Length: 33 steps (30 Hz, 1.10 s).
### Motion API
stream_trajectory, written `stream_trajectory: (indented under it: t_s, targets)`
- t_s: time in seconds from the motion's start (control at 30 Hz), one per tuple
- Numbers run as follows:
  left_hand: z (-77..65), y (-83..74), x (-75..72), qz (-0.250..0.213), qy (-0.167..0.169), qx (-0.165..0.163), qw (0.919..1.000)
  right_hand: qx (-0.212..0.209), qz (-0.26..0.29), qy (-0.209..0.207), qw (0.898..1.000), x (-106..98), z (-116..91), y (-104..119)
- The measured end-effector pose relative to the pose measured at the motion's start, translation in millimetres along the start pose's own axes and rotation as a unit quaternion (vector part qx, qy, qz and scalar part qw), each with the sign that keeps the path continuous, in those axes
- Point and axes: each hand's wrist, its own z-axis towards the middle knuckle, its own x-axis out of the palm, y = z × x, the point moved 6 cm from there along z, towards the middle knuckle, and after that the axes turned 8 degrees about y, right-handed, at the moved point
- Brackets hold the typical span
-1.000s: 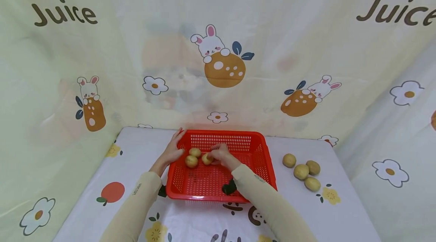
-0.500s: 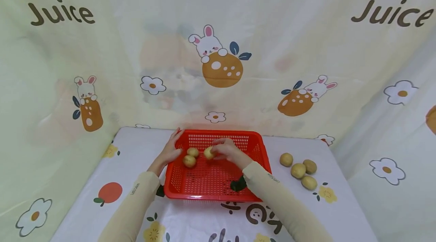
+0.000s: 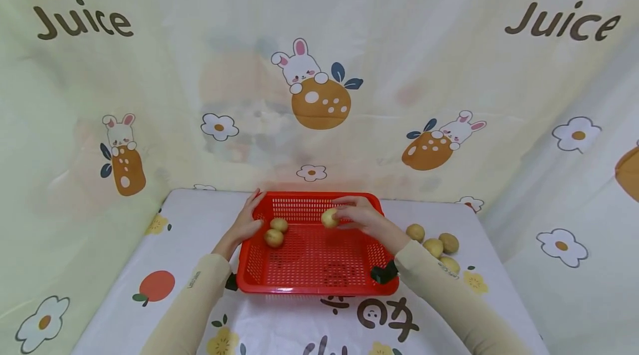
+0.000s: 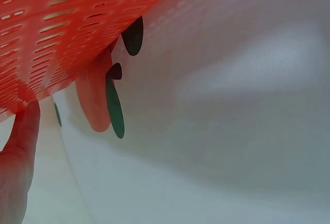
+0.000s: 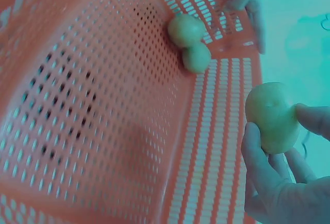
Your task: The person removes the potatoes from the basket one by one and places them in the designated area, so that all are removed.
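Observation:
My right hand [image 3: 361, 215] pinches a yellow potato [image 3: 329, 218] between thumb and fingers, raised over the back right part of the red plastic basket [image 3: 319, 290]. In the right wrist view the potato [image 5: 273, 117] shows whole, fingertips along its sides. My left hand [image 3: 244, 224] holds the basket's left rim, thumb on the inner side and fingers along the outside. The left wrist view shows one finger [image 4: 26, 131] against the slotted outer wall [image 4: 62, 44]. Two more potatoes [image 3: 273, 238] lie together in the basket's left part.
To the right of the basket, several potatoes [image 3: 433, 247] sit on the printed white tablecloth [image 3: 199, 222], partly hidden by my right forearm. A patterned curtain [image 3: 249, 83] hangs behind and at both sides of the table.
My right hand has lifted the potato away from the other two and carried it right, toward the basket's back right. The left hand keeps its place on the rim.

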Motion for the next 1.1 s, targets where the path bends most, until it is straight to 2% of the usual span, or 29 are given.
stream_trajectory:
  t_s: [0.23,0.43,0.73,0.97,1.1]
  targets:
    - [-0.5,1.1,-0.3,-0.002,0.002,0.0,1.0,0.0,0.012,-0.023,1.0,-41.2,-25.3,1.6]
    - [0.3,0.9,0.2,0.004,0.001,-0.011,0.9999,0.012,-0.017,-0.045,0.999,-74.0,-53.1,-1.6]
    - [0.4,0.6,-3.7,0.003,0.002,-0.019,0.9998,0.028,0.023,-0.049,0.998,-110.3,-88.2,-34.1]
    - [-0.4,2.5,-2.0,-0.003,0.006,-0.024,0.9997,0.049,0.008,-0.076,0.996,-132.8,-111.2,-64.5]
    - [-0.3,2.5,0.0,-0.007,0.007,-0.02,0.9997,0.038,-0.015,-0.081,0.996,-143.3,-123.8,-81.8]
